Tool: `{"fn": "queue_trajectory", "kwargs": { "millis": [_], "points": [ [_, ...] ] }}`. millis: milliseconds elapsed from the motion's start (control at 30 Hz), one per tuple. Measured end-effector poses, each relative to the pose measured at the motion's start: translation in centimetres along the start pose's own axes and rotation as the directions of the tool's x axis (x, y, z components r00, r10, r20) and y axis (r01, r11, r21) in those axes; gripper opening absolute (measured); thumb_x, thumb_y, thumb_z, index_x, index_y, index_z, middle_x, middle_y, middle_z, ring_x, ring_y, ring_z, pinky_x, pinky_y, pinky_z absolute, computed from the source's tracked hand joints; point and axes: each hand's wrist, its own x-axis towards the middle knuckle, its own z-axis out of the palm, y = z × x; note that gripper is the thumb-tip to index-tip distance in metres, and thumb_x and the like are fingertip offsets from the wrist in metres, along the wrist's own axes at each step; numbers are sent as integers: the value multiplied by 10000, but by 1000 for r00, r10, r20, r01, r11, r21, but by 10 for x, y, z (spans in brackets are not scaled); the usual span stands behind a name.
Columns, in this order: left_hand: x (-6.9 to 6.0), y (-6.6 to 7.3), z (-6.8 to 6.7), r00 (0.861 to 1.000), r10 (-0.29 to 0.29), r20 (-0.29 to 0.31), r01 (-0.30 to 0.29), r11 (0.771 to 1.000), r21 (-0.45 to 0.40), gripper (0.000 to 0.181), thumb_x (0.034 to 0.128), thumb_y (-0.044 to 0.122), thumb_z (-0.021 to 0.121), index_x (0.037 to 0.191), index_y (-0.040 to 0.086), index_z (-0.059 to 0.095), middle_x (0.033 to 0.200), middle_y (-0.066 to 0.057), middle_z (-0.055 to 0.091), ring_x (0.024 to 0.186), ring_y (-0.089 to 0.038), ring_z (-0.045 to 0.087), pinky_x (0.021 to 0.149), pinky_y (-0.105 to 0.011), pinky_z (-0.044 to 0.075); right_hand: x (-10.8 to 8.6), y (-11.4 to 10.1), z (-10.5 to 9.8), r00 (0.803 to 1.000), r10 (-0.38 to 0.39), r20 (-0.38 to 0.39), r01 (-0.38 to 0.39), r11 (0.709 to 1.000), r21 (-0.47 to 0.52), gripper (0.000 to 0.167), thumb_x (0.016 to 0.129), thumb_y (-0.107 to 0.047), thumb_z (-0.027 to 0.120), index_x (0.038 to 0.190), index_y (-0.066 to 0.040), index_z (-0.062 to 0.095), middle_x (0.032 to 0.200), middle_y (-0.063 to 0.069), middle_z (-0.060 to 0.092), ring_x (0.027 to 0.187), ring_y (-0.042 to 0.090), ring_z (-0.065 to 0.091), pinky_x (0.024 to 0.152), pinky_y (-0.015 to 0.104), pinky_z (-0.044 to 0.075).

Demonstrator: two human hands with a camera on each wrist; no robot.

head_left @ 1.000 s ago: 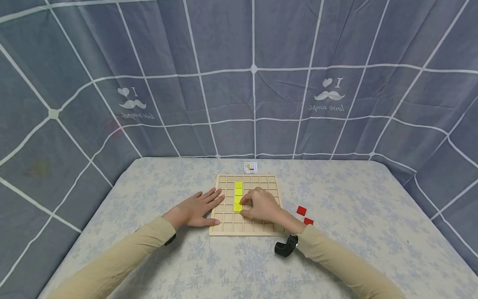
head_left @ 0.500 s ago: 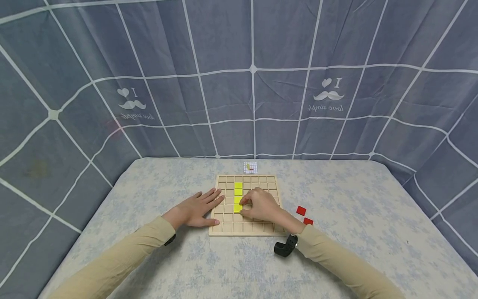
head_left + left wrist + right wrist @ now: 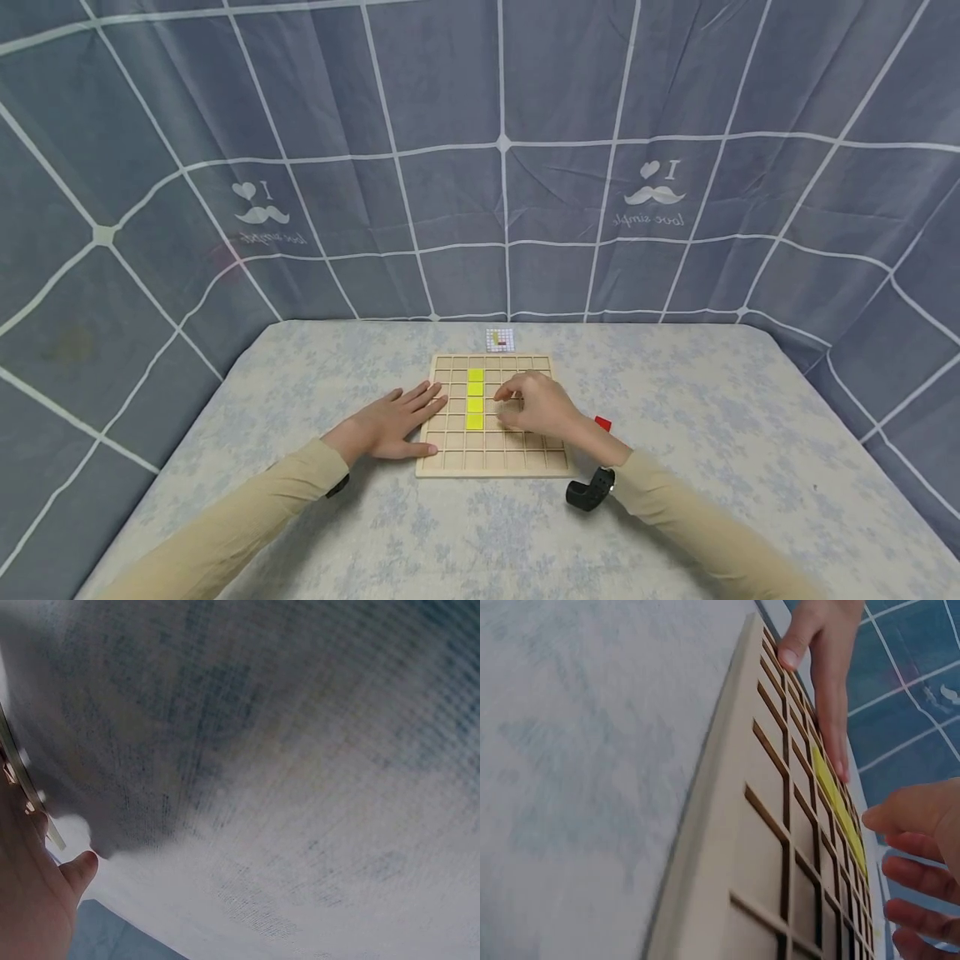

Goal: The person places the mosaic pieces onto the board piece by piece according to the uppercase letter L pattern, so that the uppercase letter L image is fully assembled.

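Observation:
My left hand [image 3: 388,423] lies spread, its fingertips on the left edge of a wooden grid board [image 3: 480,461]. Several yellow square tiles [image 3: 476,405] form one straight column in the board's cells. Just right of that column, my right hand [image 3: 546,407] hovers over the board with loosely bent fingers. In the right wrist view, the thumb [image 3: 885,818] stands apart from the fingers and nothing shows between them. A red square tile [image 3: 603,423] lies on the cloth right of the board, partly hidden by my right forearm.
A small printed card [image 3: 500,339] with a coloured grid pattern lies behind the board. Floral cloth [image 3: 330,533] covers the table. A grey-blue curtain [image 3: 450,200] with white lines stands around the back and sides. A black strap [image 3: 590,490] sits at my right wrist.
My right hand has let go of the nearest yellow tile and moved a little right and up, uncovering the whole column. The forearm now covers one red tile. My left hand stays put.

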Motion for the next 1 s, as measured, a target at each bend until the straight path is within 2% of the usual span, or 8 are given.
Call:
{"fn": "queue_trajectory", "kwargs": {
  "millis": [133,400,633,867,1000],
  "points": [
    [-1,-1,0,1000,-1,0,1,1000,3,832,925,679,388,1566,213,134,1638,-44,48,1513,-251,56,1190,-550,173,-4,11,-13,1000,-15,-15,15,1000,-27,145,797,-205,747,932,-154,763,907,-17,719,857,150,629,691,257,511],
    [-2,-2,-1,1000,-4,-7,4,1000,7,841,922,685,387,1566,204,137,1637,-50,58,1512,-254,71,1188,-549,182,-18,34,-41,999,48,-13,-49,997,-63,198,797,-248,777,968,-150,753,935,-14,709,881,180,611,692,297,493],
    [-3,0,0,1000,0,-8,0,1000,1,832,929,663,405,1564,191,149,1635,-64,71,1510,-267,83,1184,-555,188,-38,54,-62,997,79,-12,-79,994,-72,193,802,-253,771,963,-148,748,948,-6,704,878,200,609,699,305,496],
    [-2,1,0,1000,2,-22,-2,1000,8,823,932,654,410,1563,188,159,1634,-67,79,1509,-268,91,1184,-550,192,-56,76,-73,995,102,-2,-102,988,-120,172,789,-266,779,922,-161,749,897,-35,709,843,185,615,677,288,496],
    [-1,0,0,1000,7,-24,-7,1000,6,822,933,650,412,1562,184,160,1634,-70,79,1509,-272,90,1185,-551,189,-65,87,-75,995,100,30,-96,989,-109,180,774,-270,786,908,-156,748,867,-40,711,820,180,638,668,272,507]
  ]
}}
